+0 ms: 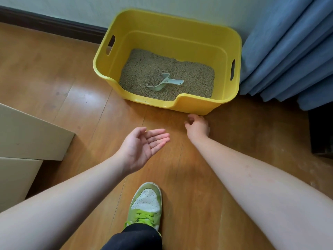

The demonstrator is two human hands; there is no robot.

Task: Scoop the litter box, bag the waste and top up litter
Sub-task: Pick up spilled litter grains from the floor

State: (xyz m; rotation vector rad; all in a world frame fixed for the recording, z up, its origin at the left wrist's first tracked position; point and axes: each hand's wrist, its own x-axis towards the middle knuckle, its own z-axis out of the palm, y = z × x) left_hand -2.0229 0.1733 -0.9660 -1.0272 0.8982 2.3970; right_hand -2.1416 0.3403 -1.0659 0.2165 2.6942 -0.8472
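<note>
A yellow litter box (pixel 232 51) stands on the wooden floor against the wall. Grey-beige litter (pixel 144 69) covers its bottom. A pale green scoop (pixel 164 83) lies on the litter near the middle, handle pointing right. My left hand (pixel 142 147) is held palm up with fingers spread, and a few tiny grains sit on the palm. My right hand (pixel 197 127) reaches down to the floor just in front of the box's low front edge, fingers curled toward the boards; whether it pinches anything is hidden.
A cardboard box (pixel 27 134) stands at the left. Blue curtains (pixel 288 51) hang at the right, with a dark object (pixel 320 134) below them. My green shoe (pixel 146 204) is planted on the floor at bottom centre. A dark skirting board (pixel 54 24) runs along the wall.
</note>
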